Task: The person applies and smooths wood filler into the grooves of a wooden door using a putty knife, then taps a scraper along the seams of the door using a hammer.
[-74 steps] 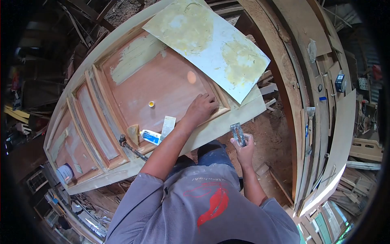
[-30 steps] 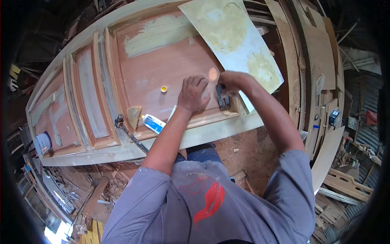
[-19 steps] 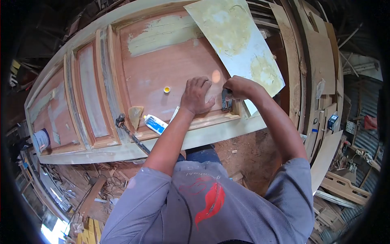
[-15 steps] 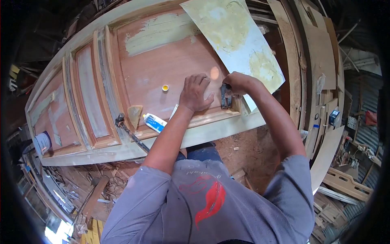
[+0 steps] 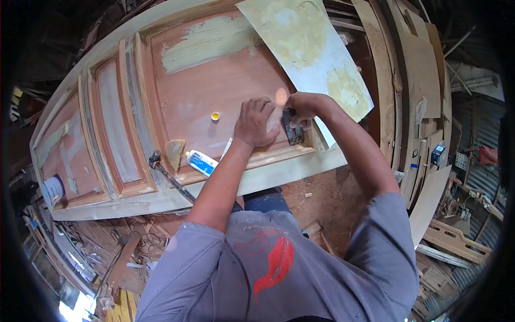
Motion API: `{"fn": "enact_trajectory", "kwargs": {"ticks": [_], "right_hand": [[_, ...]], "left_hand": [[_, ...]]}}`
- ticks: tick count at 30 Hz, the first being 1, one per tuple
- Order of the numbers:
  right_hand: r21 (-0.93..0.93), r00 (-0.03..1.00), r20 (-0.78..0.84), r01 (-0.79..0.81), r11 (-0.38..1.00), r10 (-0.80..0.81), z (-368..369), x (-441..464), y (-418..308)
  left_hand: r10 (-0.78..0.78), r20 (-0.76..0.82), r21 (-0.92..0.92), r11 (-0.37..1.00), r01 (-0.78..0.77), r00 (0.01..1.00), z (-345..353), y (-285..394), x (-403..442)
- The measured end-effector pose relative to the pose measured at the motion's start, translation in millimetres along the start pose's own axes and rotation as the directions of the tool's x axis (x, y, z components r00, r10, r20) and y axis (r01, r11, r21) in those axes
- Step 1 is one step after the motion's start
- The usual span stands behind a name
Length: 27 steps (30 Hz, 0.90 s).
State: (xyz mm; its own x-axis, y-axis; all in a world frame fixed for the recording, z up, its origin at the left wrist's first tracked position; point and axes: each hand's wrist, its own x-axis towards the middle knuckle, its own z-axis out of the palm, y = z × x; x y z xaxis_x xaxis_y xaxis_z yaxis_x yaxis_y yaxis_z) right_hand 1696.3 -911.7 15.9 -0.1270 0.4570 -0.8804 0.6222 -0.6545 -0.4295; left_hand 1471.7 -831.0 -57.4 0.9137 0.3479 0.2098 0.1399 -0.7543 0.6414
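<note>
My left hand point(image 5: 256, 122) lies flat on the reddish wood panel point(image 5: 198, 96) of a framed door, thumb spread from the fingers. Beside it, my right hand point(image 5: 304, 107) is closed around a dark, rectangular hand tool point(image 5: 293, 129), whose exact kind I cannot make out. The tool's lower end reaches the panel corner near the frame. Left of my left hand sit a small white cap with yellow inside point(image 5: 215, 116) and a white and blue tube point(image 5: 201, 162). A thin white strip point(image 5: 227, 147) lies partly behind my left forearm.
A sheet smeared with yellowish filler point(image 5: 306, 48) overlaps the door's right end. A tan wedge-shaped piece point(image 5: 174, 154) and a dark-headed, long-handled tool point(image 5: 155, 159) rest near its front edge. A white can point(image 5: 53, 189) is at far left; boards point(image 5: 421, 75) stand at right.
My right hand has shifted slightly left with the dark tool, which now leans more and is closer to my left hand. My left hand stays on the panel.
</note>
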Motion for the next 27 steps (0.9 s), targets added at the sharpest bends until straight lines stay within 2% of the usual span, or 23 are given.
{"fn": "enact_trajectory", "kwargs": {"ticks": [4,7,8,11,14,15,17,19,22,24,26,27], "right_hand": [[-0.158,0.995,-0.104,-0.016,0.987,-0.001,0.7,-24.8,-3.8],[-0.026,0.981,-0.185,-0.065,0.998,0.059,16.3,-38.5,-1.9],[-0.064,0.975,-0.223,-0.012,0.998,-0.002,21.4,-31.7,10.6],[0.105,0.992,-0.101,-0.062,0.993,0.072,12.8,-20.9,31.5],[0.017,0.997,-0.072,-0.013,1.0,0.014,-3.0,-55.3,22.6],[0.245,0.999,-0.021,-0.037,0.969,0.043,-2.4,-60.4,33.5],[0.258,0.984,-0.173,-0.003,0.966,0.049,-0.2,-93.7,33.7],[0.374,0.932,-0.338,0.008,0.927,0.129,12.2,-125.3,39.0],[0.444,0.803,-0.566,0.105,0.89,0.188,52.4,-161.1,69.6],[0.454,0.699,-0.674,0.136,0.881,0.239,91.7,-179.6,80.9],[0.523,0.564,-0.771,0.297,0.799,0.295,145.0,-184.2,96.6],[0.569,0.524,-0.773,0.321,0.757,0.358,171.9,-184.6,103.6]], "left_hand": [[-0.005,-0.003,0.008,1.0,0.006,1.0,0.0,-1.9,1.9],[-0.025,0.025,-0.004,1.0,0.026,0.999,1.4,-1.5,0.4],[-0.018,0.018,0.002,1.0,0.018,1.0,0.1,-0.9,1.8],[0.007,0.003,0.017,1.0,-0.007,1.0,1.4,1.0,0.7],[0.005,0.004,0.024,1.0,-0.005,1.0,0.5,-1.0,0.9],[0.0,0.014,0.02,1.0,0.0,1.0,0.8,-1.6,1.3],[-0.011,0.021,0.016,1.0,0.011,1.0,3.2,-1.3,-0.6],[-0.011,0.013,0.027,1.0,0.01,1.0,3.6,-0.7,-1.2],[-0.011,0.018,0.03,0.999,0.011,1.0,1.8,0.7,-0.5],[-0.011,0.018,0.016,1.0,0.01,1.0,3.6,-1.3,-0.7],[-0.011,0.02,0.007,1.0,0.011,1.0,3.0,-1.7,-1.6],[-0.011,0.021,0.004,1.0,0.011,1.0,1.9,-1.0,-1.4]]}}
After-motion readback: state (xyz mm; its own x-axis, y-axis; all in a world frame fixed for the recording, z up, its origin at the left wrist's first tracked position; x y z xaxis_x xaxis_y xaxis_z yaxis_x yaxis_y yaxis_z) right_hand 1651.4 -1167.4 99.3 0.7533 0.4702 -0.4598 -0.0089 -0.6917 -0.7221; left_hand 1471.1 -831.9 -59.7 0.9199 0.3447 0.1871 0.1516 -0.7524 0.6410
